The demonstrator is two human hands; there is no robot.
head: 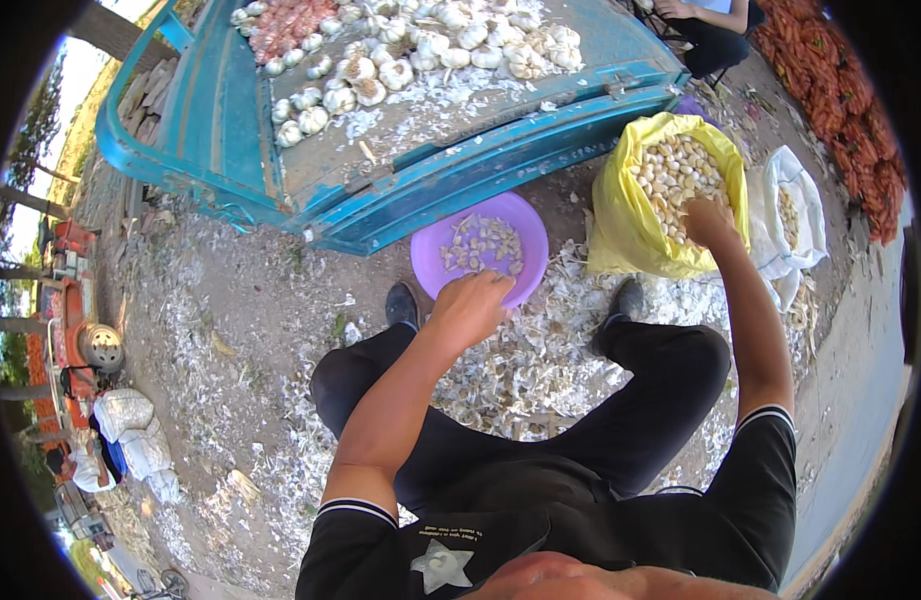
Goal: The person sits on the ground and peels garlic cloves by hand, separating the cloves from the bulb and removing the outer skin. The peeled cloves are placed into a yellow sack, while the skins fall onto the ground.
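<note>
My left hand (471, 304) is over the near rim of a purple plastic basin (534, 247), its fingers curled and their undersides hidden. Garlic cloves and bits of stem (479, 244) lie in the basin. On the right, my right hand (708, 221) reaches into the mouth of a yellow woven sack (618, 210) and touches the garlic cloves (681, 172) that fill it; its fingertips are partly hidden. Whole garlic bulbs (396, 73) are heaped on the blue metal cart bed (340, 161) in front of me.
A white sack (775, 187) of cloves stands beside the yellow one. Red net bags (843, 112) are piled at the upper right, near a seated person (712, 37). Garlic skins (505, 382) litter the ground around my legs. Stuffed white sacks (126, 416) stand far left.
</note>
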